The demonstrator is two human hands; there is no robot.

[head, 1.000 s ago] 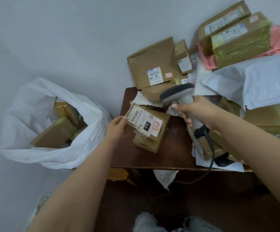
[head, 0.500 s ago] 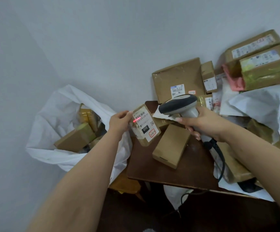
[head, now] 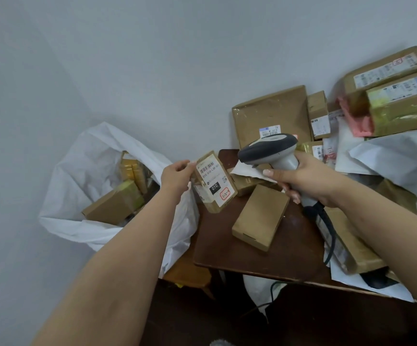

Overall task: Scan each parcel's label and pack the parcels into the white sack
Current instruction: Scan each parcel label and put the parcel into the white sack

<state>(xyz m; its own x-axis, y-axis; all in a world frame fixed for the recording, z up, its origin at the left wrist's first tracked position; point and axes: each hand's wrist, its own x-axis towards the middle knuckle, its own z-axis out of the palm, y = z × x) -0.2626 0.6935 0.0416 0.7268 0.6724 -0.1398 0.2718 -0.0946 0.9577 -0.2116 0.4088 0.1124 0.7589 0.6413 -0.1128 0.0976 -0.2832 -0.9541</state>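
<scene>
Parcel (head: 214, 182) pinched upright at its left edge by left hand (head: 176, 177); white sack (head: 77, 171) directly left; right hand (head: 307, 178) grips scanner (head: 268, 148)

Top-right parcels (head: 402, 96) cut by edge; label text unreadable.

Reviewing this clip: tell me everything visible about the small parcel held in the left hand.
The small parcel is a brown cardboard box wrapped in clear, glossy tape. A white label covers its facing side, with a barcode, the printed code 010-010-L30-551, a small QR code, a black tag reading 010 and a red-outlined stamp. It is tilted, label toward the camera, lifted above the left edge of the dark wooden table, beside the white sack. The left hand pinches its upper left edge; nothing else touches it.
</scene>
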